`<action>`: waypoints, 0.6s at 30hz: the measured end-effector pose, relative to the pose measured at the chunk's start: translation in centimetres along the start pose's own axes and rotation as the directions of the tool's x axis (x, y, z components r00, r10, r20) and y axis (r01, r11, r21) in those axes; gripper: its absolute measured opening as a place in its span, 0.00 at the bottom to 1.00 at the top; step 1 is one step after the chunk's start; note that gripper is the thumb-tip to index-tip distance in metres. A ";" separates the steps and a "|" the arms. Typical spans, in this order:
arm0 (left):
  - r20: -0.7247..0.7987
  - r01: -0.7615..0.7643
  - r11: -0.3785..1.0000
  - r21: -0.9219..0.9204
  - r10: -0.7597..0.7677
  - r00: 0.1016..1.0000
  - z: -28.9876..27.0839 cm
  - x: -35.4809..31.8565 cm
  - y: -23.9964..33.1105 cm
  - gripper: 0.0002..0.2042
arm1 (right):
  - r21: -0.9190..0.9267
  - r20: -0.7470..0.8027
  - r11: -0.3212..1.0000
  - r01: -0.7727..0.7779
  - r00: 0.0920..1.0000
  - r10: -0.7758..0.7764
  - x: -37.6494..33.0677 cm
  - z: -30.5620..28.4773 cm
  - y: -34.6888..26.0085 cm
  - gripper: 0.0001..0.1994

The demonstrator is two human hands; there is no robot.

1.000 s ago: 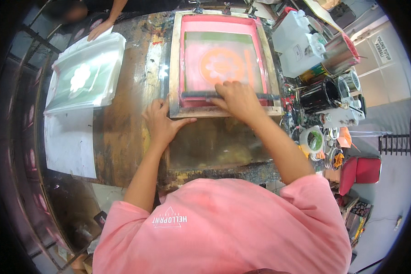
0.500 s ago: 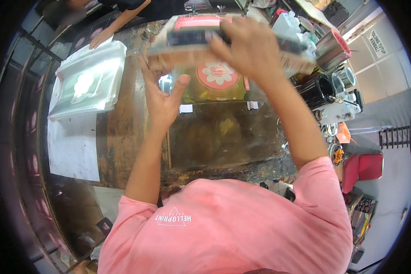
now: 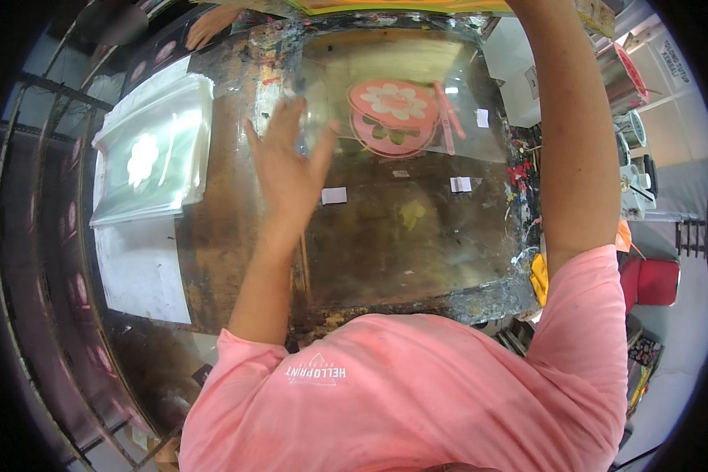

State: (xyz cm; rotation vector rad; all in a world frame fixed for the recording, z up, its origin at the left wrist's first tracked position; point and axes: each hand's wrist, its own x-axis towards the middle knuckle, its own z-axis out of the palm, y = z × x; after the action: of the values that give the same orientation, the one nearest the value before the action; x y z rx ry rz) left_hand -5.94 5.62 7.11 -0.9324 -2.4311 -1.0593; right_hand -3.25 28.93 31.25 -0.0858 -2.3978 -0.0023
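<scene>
My left hand (image 3: 285,165), slightly blurred, has its fingers spread above the left edge of a clear plastic sheet (image 3: 330,67) and holds nothing. On the sheet is a pink circle with a white flower (image 3: 397,102), and pink strips (image 3: 448,118) lie to its right. A second, offset outline shows beneath the circle. My right forearm (image 3: 576,141) reaches up past the top edge, so the hand itself is out of sight. Beside it, the yellow-green edge of a raised frame (image 3: 401,6) crosses the top. The sheet lies on a dark glossy board (image 3: 370,259) with white tabs (image 3: 334,196).
A stack of clear sheets (image 3: 185,149) lies on white paper (image 3: 138,267) at the left. Another person's hand (image 3: 210,30) rests at the far left. Rightward are a yellow cloth (image 3: 539,279), a pink-rimmed can (image 3: 623,82) and a red chair (image 3: 654,282).
The frame has swung up and away to the top edge, and my right hand has gone out of view with it. My left hand is off the frame, fingers spread. The pink print is uncovered.
</scene>
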 end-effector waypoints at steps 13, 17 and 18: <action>-0.123 0.292 0.903 0.316 -0.266 0.956 -19.8 6.9 -23.3 0.32 | 0.019 0.022 0.998 -0.054 0.998 0.054 -0.8 0.0 -1.1 0.30; -0.074 0.439 0.729 0.525 -0.474 0.877 -20.5 6.3 -26.5 0.45 | 0.081 0.053 0.992 -0.100 0.994 0.096 -1.5 -0.8 -2.5 0.27; -0.042 0.459 0.683 0.567 -0.533 0.845 -20.5 5.4 -26.1 0.49 | 0.062 0.006 0.995 -0.076 0.997 0.076 -1.8 -0.9 -2.8 0.27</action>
State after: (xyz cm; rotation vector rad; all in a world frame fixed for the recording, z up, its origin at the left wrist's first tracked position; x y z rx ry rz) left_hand -26.90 -20.56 9.91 -0.1300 -2.9364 -0.3436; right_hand -1.50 26.00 30.82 -0.1477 -2.3950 0.1081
